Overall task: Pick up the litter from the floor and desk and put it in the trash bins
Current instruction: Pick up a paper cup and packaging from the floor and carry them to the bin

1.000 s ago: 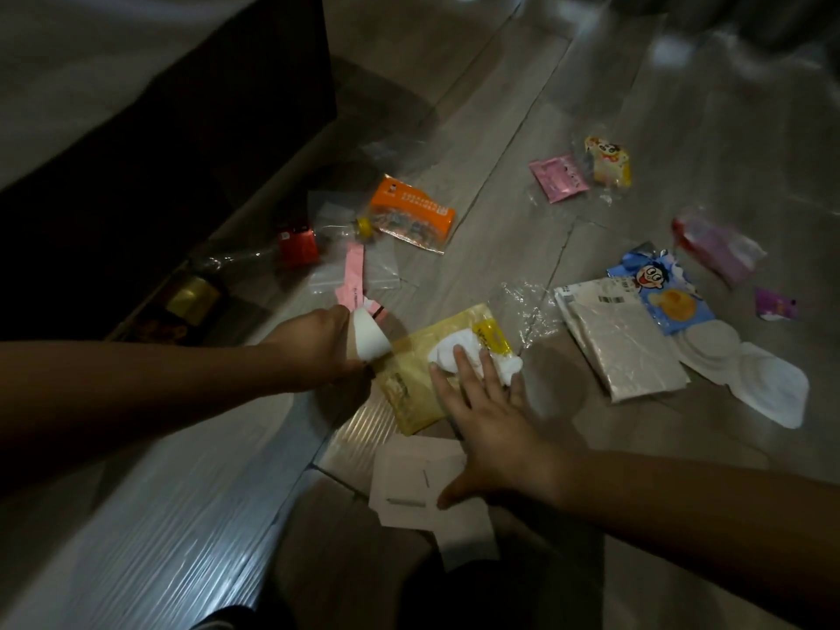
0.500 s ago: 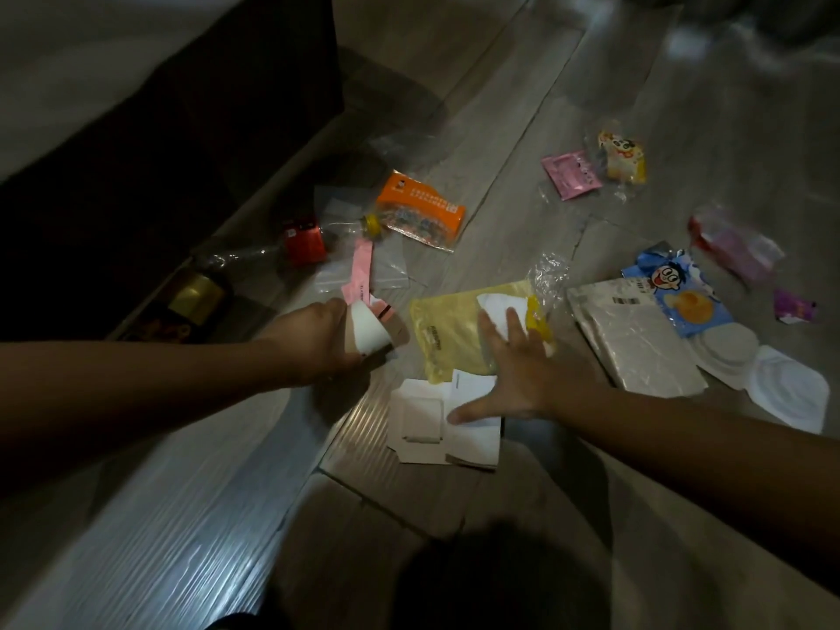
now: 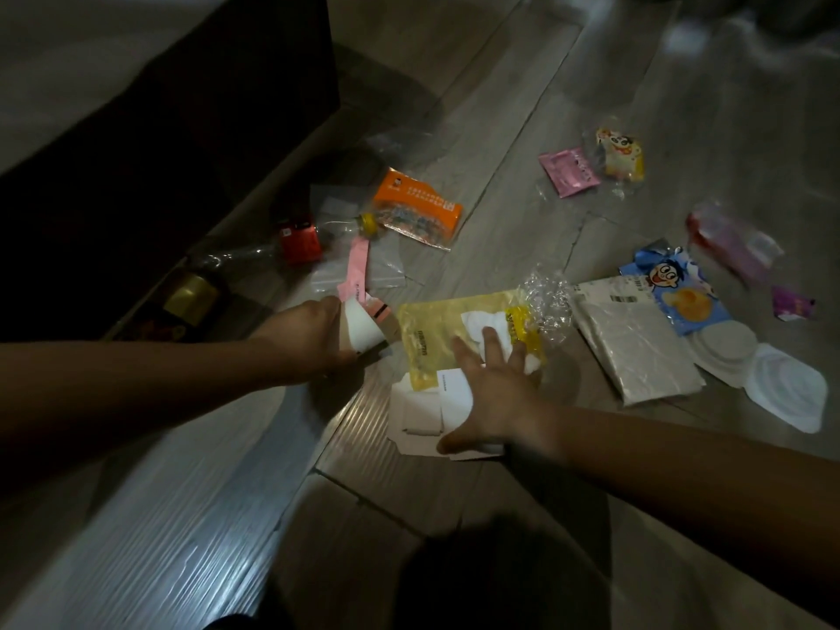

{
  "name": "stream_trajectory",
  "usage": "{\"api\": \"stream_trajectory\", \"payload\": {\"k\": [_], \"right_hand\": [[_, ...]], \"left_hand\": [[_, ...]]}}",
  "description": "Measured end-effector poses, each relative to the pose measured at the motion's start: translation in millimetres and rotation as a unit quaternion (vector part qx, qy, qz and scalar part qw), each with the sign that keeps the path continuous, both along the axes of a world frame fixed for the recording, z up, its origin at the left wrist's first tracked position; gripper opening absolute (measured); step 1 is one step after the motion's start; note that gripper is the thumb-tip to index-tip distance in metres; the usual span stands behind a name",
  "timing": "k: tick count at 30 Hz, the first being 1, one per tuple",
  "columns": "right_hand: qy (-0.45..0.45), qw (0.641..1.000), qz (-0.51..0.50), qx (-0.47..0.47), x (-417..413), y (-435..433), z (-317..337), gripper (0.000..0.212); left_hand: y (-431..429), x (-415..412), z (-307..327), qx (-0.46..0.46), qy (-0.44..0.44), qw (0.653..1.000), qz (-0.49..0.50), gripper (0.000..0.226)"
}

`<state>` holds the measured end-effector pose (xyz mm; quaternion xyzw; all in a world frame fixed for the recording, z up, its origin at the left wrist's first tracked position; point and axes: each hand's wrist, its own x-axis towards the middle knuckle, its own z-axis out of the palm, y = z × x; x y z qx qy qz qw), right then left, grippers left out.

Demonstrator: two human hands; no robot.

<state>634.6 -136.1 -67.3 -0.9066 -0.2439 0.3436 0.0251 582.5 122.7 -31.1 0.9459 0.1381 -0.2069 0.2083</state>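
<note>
Presently: floor (image 3: 454, 106), grey planks, dim light, with litter spread from its left edge, under dark furniture (image 3: 182, 129), across to the right; no trash bin in view. Grey mailer bag (image 3: 636, 352), flat, right of the middle, untouched. Yellow plastic bag (image 3: 436, 338), flat, mid-floor; it looks slick and would probably slide rather than lift if only pressed from above. Flattened white carton (image 3: 422, 416), touching the bag's near edge, overlap unclear; could be left behind if the bag alone is taken. Clear bottle (image 3: 295, 238), red label, at the floor's left edge; a knock might roll it under the furniture. Right hand (image 3: 491, 384), fingers straight and spread on bag and white tissue (image 3: 482, 325), grasping nothing. Left hand (image 3: 309, 338), just left of the bag, curled round white rolled paper (image 3: 361, 329) and pink-striped scraps; adding more risks dropping these. The tissue lies loose and may slip off a tilted bag. Crumpled clear film (image 3: 545, 293), at the bag's far right corner, is easily overlooked.
</note>
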Motion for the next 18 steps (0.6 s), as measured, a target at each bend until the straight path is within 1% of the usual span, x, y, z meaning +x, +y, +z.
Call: {"api": "stream_trajectory", "payload": {"k": [3, 7, 8, 10, 13, 15, 18], "right_hand": [[-0.031, 0.999, -0.002, 0.017, 0.9, -0.7, -0.2, 0.128], [-0.119, 0.991, 0.018, 0.057, -0.1, -1.7, 0.6, 0.104], [-0.131, 0.989, 0.023, 0.065, -1.0, -1.6, 0.6, 0.099], [-0.124, 0.989, 0.023, 0.081, -2.2, -1.2, 0.2, 0.091], [-0.104, 0.990, 0.020, 0.094, -1.2, -1.8, 2.1, 0.086], [-0.104, 0.990, 0.021, 0.093, -1.6, -2.3, 3.2, 0.085], [-0.113, 0.990, 0.031, 0.073, -4.6, -3.6, 3.2, 0.091]], "left_hand": [[-0.6, 1.7, -0.8, -0.006, 0.003, 1.000, 0.001, 0.073], [-3.4, 3.7, -0.2, -0.021, -0.001, 1.000, -0.001, 0.071], [-4.6, 4.0, 0.2, -0.029, -0.003, 1.000, -0.001, 0.071], [-6.3, 4.8, 0.4, -0.029, -0.009, 1.000, -0.007, 0.072], [-5.4, 5.0, -0.4, -0.017, -0.012, 1.000, -0.010, 0.071], [-4.9, 4.4, -1.1, -0.025, -0.014, 1.000, -0.009, 0.070], [-4.2, 4.5, -1.0, -0.037, -0.018, 0.999, -0.006, 0.071]]}}
